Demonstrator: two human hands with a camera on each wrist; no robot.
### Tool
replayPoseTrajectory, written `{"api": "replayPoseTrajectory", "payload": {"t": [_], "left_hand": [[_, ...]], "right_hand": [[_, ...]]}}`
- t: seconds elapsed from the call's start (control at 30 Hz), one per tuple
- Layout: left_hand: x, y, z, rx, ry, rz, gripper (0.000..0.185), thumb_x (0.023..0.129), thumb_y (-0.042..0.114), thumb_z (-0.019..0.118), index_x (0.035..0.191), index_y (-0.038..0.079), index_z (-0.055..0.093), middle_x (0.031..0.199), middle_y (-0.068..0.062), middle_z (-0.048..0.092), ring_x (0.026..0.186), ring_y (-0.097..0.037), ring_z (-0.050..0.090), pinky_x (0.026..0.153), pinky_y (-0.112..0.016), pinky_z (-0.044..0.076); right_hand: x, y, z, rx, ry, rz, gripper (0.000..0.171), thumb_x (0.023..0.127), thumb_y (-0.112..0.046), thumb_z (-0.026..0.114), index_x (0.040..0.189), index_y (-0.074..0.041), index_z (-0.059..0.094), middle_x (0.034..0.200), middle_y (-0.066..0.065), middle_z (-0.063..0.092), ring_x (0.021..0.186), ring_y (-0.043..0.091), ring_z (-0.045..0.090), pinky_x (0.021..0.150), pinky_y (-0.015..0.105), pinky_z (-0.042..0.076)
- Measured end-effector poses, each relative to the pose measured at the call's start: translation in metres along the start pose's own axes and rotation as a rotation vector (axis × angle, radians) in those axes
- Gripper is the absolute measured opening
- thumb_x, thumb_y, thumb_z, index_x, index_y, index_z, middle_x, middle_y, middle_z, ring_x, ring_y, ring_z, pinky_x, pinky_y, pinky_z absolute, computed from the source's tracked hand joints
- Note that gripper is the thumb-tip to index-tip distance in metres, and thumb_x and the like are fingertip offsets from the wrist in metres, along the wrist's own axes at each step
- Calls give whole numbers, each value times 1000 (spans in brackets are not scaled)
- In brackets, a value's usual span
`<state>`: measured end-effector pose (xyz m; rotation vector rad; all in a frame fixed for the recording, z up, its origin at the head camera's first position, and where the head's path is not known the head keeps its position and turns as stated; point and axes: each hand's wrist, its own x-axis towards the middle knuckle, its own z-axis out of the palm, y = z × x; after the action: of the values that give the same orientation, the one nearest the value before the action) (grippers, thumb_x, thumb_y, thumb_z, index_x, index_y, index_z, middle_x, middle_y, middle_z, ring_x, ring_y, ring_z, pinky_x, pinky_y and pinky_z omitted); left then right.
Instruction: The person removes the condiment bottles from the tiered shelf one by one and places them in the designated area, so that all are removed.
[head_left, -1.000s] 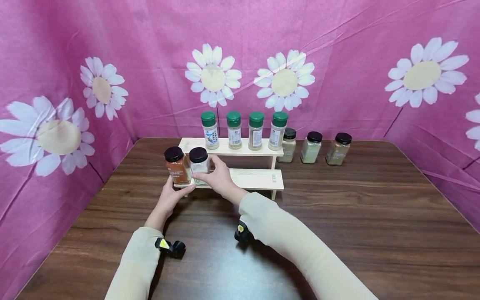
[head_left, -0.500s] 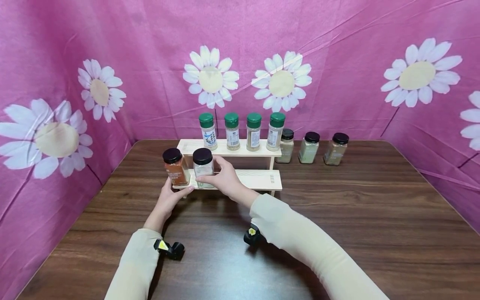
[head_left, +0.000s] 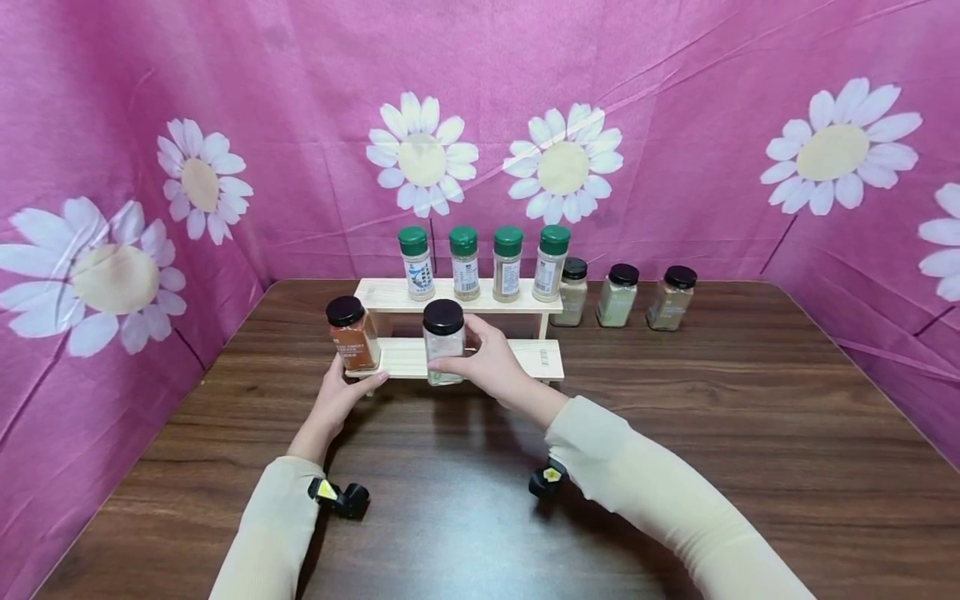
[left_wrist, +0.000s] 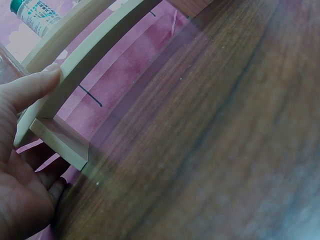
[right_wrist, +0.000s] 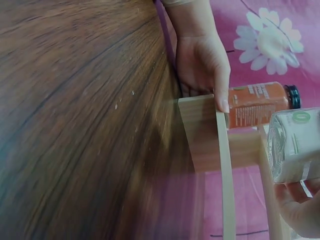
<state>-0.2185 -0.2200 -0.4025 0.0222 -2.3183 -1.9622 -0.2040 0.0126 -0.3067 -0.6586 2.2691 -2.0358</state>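
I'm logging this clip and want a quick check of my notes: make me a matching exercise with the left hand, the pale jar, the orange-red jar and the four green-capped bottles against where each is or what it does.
Column one:
1. left hand
2. pale jar
3. orange-red jar
4. green-capped bottles

Column two:
A. standing in a row on the upper shelf
B. held in the right hand
C. standing at the left end of the lower shelf
D. gripping the lower shelf's left end

Pairs: 1-D, 2-B, 3-C, 4-A
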Motion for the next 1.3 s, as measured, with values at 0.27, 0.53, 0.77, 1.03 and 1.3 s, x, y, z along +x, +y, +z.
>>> {"api": "replayPoseTrajectory", "payload": {"t": [0.27, 0.53, 0.77, 1.03, 1.3], "left_hand": [[-1, 2, 0, 9, 3, -10, 70, 74, 12, 67, 131, 7, 26, 128, -13, 33, 111, -21, 31, 88, -33, 26], [-1, 2, -1, 1, -4, -16, 70, 75, 14, 67, 132, 7, 25, 128, -13, 33, 111, -22, 32, 88, -33, 26], [0, 0, 0, -1, 0, -8, 70, 75, 12, 67, 131, 8, 26, 127, -13, 34, 110, -21, 33, 87, -32, 28], [0, -2, 1, 14, 0, -15, 69, 74, 14, 68, 130, 8, 27, 124, -13, 36, 101, -21, 37, 73, -26, 36], [0, 0, 0, 3, -1, -17, 69, 75, 13, 67, 130, 8, 27, 126, -12, 35, 104, -20, 36, 78, -28, 33]], "right_hand": [[-4, 20, -27, 9, 12, 15, 54, 64, 0, 74, 113, -3, 51, 96, 11, 59, 84, 20, 55, 70, 31, 45], [-16, 16, -52, -14, 2, -50, 55, 64, 4, 72, 114, 1, 49, 99, 15, 58, 84, 22, 56, 69, 33, 46], [-29, 19, -77, -51, 6, -66, 58, 65, 4, 72, 117, 1, 48, 101, 15, 57, 85, 20, 56, 67, 32, 46], [-47, 24, -106, -160, 67, -37, 58, 64, 1, 73, 117, -1, 48, 100, 16, 56, 82, 15, 55, 70, 30, 45], [-58, 36, -133, -262, 137, -10, 52, 65, -1, 73, 112, 2, 49, 89, 9, 57, 73, 10, 54, 61, 24, 45]]}}
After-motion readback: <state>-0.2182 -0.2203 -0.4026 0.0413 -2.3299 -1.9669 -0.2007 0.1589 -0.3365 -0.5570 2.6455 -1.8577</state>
